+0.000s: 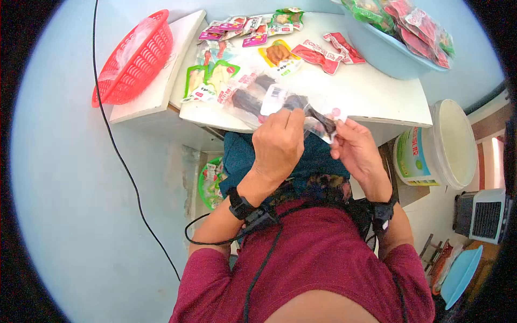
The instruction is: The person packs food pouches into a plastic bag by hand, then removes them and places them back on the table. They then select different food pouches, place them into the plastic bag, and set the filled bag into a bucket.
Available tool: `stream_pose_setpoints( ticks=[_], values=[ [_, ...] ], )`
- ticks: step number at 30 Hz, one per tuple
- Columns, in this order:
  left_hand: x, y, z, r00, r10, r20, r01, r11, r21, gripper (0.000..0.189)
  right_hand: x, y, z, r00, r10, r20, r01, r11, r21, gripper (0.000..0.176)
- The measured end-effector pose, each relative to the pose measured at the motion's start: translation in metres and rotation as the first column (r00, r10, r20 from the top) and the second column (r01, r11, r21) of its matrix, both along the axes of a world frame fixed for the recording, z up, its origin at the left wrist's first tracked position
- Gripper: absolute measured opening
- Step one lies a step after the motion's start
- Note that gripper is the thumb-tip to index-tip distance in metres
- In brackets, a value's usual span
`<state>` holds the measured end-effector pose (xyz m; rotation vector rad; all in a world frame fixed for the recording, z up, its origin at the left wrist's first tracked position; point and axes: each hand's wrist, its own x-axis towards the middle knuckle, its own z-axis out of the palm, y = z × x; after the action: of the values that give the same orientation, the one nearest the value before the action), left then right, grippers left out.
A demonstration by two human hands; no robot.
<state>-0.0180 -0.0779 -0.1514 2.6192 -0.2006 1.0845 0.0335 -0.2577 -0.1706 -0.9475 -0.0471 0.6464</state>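
At the front edge of the white table, my right hand (356,151) pinches the end of a clear plastic packet (322,119) with a dark, elongated piece of food inside. My left hand (280,141) is closed at the packet's left side, fingers curled, apparently gripping its edge; the fingertips are hidden. Just left of it lie other clear packets of dark food (245,101), with a white barcode label (274,94) showing among them. Both wrists wear black bands.
Colourful snack packets (231,24) and red-and-white packets (318,55) lie farther back. A red plastic basket (137,59) leans at left, a blue basin (377,51) of packets stands at back right. A white bucket (452,142) is right of the table; a black cable hangs left.
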Motion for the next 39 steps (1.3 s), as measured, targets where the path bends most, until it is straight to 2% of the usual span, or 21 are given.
stream_pose_setpoints(
  ticks=[7, 8, 14, 17, 23, 26, 29, 32, 35, 39],
  values=[
    [0.002, 0.000, 0.003, 0.999, -0.022, 0.034, 0.026, 0.992, -0.124, 0.008, 0.015, 0.054, 0.003, 0.997, 0.074, 0.004, -0.073, 0.987, 0.145, 0.019],
    [0.002, 0.000, 0.004, 0.999, -0.026, 0.025, 0.029, 0.992, -0.122, 0.009, 0.013, 0.062, 0.010, 0.998, -0.011, -0.065, 0.016, 0.997, 0.080, 0.016],
    [0.006, 0.002, 0.003, 0.998, -0.045, 0.043, 0.051, 0.988, -0.143, 0.009, 0.033, 0.074, -0.011, 0.999, -0.037, 0.004, 0.037, 0.998, 0.042, 0.007],
    [0.005, 0.003, 0.002, 0.998, -0.046, 0.035, 0.051, 0.987, -0.154, 0.009, 0.034, 0.081, -0.010, 0.994, -0.101, -0.050, 0.104, 0.993, 0.056, 0.008],
    [0.002, 0.003, 0.005, 0.998, -0.052, 0.035, 0.058, 0.979, -0.195, 0.010, 0.031, 0.071, -0.014, 0.990, -0.060, -0.128, 0.084, 0.979, 0.188, 0.007],
    [0.003, 0.001, 0.003, 0.996, -0.059, 0.064, 0.071, 0.977, -0.199, 0.010, 0.036, 0.075, -0.021, 0.994, -0.076, -0.084, 0.090, 0.980, 0.175, 0.005],
    [0.004, 0.002, 0.003, 0.997, -0.061, 0.055, 0.070, 0.979, -0.189, 0.010, 0.032, 0.091, -0.001, 0.985, -0.151, -0.085, 0.163, 0.973, 0.163, 0.008],
    [0.003, 0.002, 0.004, 0.996, -0.067, 0.058, 0.077, 0.979, -0.190, 0.010, 0.042, 0.096, -0.013, 0.994, -0.105, -0.038, 0.108, 0.991, 0.079, 0.011],
    [0.003, 0.003, 0.004, 0.995, -0.079, 0.068, 0.091, 0.978, -0.188, 0.009, 0.043, 0.107, -0.018, 0.988, -0.102, 0.114, 0.103, 0.995, 0.000, 0.018],
    [0.001, 0.004, 0.002, 0.996, -0.083, 0.030, 0.086, 0.983, -0.164, 0.009, 0.041, 0.105, -0.009, 0.954, -0.091, 0.284, 0.181, 0.934, -0.309, 0.020]
  ],
)
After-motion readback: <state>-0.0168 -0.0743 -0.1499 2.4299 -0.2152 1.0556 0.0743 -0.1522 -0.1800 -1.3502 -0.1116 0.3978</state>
